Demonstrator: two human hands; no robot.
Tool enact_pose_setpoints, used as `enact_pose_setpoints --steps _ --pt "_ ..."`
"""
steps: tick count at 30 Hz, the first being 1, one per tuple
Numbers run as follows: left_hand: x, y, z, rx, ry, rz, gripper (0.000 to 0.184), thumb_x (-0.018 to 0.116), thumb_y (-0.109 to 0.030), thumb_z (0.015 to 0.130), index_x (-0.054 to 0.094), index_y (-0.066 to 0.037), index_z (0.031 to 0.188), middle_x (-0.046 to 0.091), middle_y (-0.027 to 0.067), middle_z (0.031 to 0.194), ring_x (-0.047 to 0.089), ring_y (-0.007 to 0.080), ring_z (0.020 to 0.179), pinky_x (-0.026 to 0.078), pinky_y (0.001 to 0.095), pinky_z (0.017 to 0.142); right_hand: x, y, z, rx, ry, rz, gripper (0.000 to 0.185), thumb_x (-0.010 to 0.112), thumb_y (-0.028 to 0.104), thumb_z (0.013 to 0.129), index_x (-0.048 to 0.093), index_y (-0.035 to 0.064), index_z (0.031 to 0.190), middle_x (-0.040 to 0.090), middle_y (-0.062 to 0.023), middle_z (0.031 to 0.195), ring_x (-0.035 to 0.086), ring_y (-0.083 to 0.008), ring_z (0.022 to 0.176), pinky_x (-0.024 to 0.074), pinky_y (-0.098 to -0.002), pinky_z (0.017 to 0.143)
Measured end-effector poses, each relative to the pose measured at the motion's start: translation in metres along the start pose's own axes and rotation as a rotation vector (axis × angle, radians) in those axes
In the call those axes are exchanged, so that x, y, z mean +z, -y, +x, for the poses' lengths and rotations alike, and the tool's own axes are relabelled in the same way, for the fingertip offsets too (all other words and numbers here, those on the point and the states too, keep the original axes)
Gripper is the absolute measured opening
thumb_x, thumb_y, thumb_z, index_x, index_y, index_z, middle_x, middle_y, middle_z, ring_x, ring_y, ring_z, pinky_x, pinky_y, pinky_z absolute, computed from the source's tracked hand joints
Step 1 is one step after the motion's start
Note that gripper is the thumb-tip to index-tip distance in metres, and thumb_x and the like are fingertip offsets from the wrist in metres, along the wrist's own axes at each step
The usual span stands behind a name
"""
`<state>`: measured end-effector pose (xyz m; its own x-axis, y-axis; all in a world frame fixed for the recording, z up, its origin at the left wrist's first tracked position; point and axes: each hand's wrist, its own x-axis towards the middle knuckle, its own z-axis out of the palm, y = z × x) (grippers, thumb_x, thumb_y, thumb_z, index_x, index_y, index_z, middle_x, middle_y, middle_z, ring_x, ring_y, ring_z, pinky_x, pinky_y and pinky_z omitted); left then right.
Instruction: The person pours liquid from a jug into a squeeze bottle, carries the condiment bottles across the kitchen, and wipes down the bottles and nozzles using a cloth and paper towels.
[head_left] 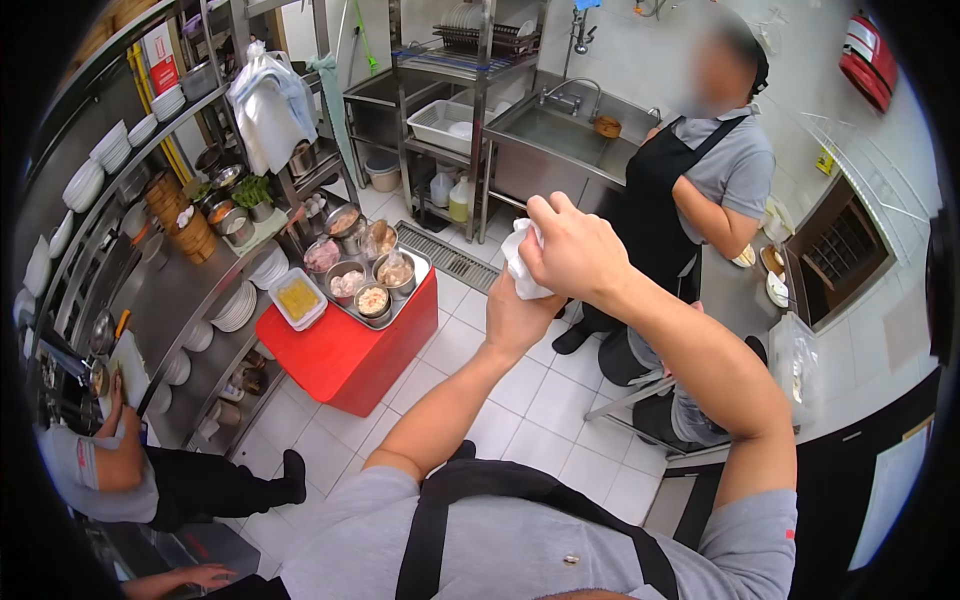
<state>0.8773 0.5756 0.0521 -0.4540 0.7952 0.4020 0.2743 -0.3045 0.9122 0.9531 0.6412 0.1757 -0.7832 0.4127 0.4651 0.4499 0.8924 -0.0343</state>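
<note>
Both of my hands are raised in front of me, meeting over the tiled floor. My right hand (pixel 580 250) is on top, its bent fingers closed on a crumpled white tissue (pixel 522 262). Just below, my left hand (pixel 515 318) lies against the tissue and touches the right hand. The left fingers are mostly hidden behind the right hand and the tissue, so I cannot see whether they grip it.
A red box (pixel 350 355) at left bears a metal tray with several bowls of food. A person in a black apron (pixel 650 190) stands by the sink (pixel 510 125). Another person (pixel 110 470) works at the left counter. Shelves of plates (pixel 85 185) line the left wall.
</note>
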Motion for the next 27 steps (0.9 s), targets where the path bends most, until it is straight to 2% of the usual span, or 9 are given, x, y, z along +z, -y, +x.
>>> enact_pose_setpoints --steps 2,6,8,12,14,18,24,26,27 --pt "0.009 0.011 0.003 0.106 -0.209 0.106 0.057 0.086 -0.014 0.074 0.063 -0.006 0.125 0.073 0.0122 0.11 0.071 0.0291 0.102 0.055 0.0373 0.083 0.006 0.003 0.003 0.053 0.003 -0.024 0.026 0.059 0.026 0.091 0.058 0.0036 0.104 0.061 -0.0198 0.091 0.069 -0.0402 0.066 0.0581 -0.0506 0.063" --pt "-0.01 0.017 0.01 0.098 -0.061 -0.029 0.058 0.087 -0.015 0.074 0.062 -0.005 0.125 0.072 0.0102 0.11 0.071 0.0277 0.1 0.055 0.0379 0.084 -0.002 0.0 0.007 -0.066 0.024 -0.01 0.025 0.061 0.025 0.089 0.059 0.0052 0.103 0.06 -0.0158 0.091 0.068 -0.0364 0.066 0.0574 -0.0475 0.06" --pt "-0.037 0.008 0.022 -0.121 0.356 -0.2 0.06 0.088 -0.013 0.072 0.061 -0.005 0.125 0.07 0.0072 0.114 0.068 0.0234 0.103 0.055 0.0393 0.086 -0.008 -0.004 0.006 -0.141 -0.012 -0.016 0.024 0.062 0.025 0.088 0.059 0.0058 0.103 0.06 -0.0142 0.09 0.068 -0.0347 0.065 0.0569 -0.0463 0.058" --pt "-0.056 0.024 0.044 0.109 0.695 -0.115 0.059 0.091 -0.013 0.068 0.063 -0.01 0.119 0.068 0.0031 0.11 0.065 0.0199 0.104 0.055 0.0382 0.086 -0.011 -0.009 0.001 -0.376 0.058 0.021 0.024 0.064 0.025 0.086 0.059 0.0082 0.102 0.058 -0.0105 0.091 0.067 -0.0302 0.066 0.0546 -0.0434 0.055" --pt "-0.049 0.036 0.037 0.192 0.676 -0.19 0.06 0.093 -0.013 0.064 0.063 -0.012 0.116 0.068 0.0033 0.109 0.064 0.0201 0.105 0.056 0.0376 0.086 -0.012 -0.008 -0.003 -0.539 0.062 0.091 0.022 0.068 0.02 0.08 0.056 0.0091 0.097 0.053 -0.0087 0.088 0.064 -0.0271 0.064 0.0504 -0.0402 0.05" --pt "-0.028 0.034 0.036 0.223 0.727 -0.366 0.057 0.091 -0.01 0.065 0.064 -0.012 0.115 0.067 0.0041 0.109 0.065 0.0183 0.102 0.056 0.0372 0.081 -0.016 -0.019 -0.013 -0.47 0.077 0.044 0.022 0.067 0.02 0.08 0.056 0.0096 0.096 0.051 -0.0087 0.088 0.065 -0.025 0.064 0.0486 -0.0393 0.047" --pt "0.015 0.029 0.028 -0.237 0.666 -0.261 0.045 0.086 -0.011 0.075 0.063 -0.005 0.113 0.07 0.003 0.091 0.067 0.017 0.085 0.054 0.0329 0.07 -0.004 -0.04 -0.039 -0.092 0.024 -0.003 0.021 0.064 0.024 0.086 0.058 0.0079 0.099 0.057 -0.0129 0.09 0.066 -0.0316 0.06 0.0529 -0.0437 0.049" --pt "0.041 0.032 0.018 -0.059 0.431 -0.257 0.043 0.085 -0.01 0.077 0.063 -0.001 0.113 0.07 0.0029 0.085 0.067 0.0161 0.079 0.053 0.031 0.07 0.003 -0.049 -0.051 0.083 -0.042 -0.066 0.022 0.065 0.024 0.086 0.058 0.0082 0.099 0.055 -0.0119 0.087 0.065 -0.0309 0.059 0.0513 -0.043 0.048" --pt "0.056 0.029 0.01 0.034 0.303 -0.232 0.042 0.085 -0.011 0.078 0.064 0.0 0.113 0.072 0.005 0.092 0.067 0.0143 0.082 0.053 0.0317 0.072 0.004 -0.054 -0.057 0.135 -0.077 -0.057 0.022 0.064 0.025 0.087 0.058 0.0078 0.099 0.058 -0.0132 0.088 0.065 -0.0329 0.057 0.0524 -0.0444 0.049"
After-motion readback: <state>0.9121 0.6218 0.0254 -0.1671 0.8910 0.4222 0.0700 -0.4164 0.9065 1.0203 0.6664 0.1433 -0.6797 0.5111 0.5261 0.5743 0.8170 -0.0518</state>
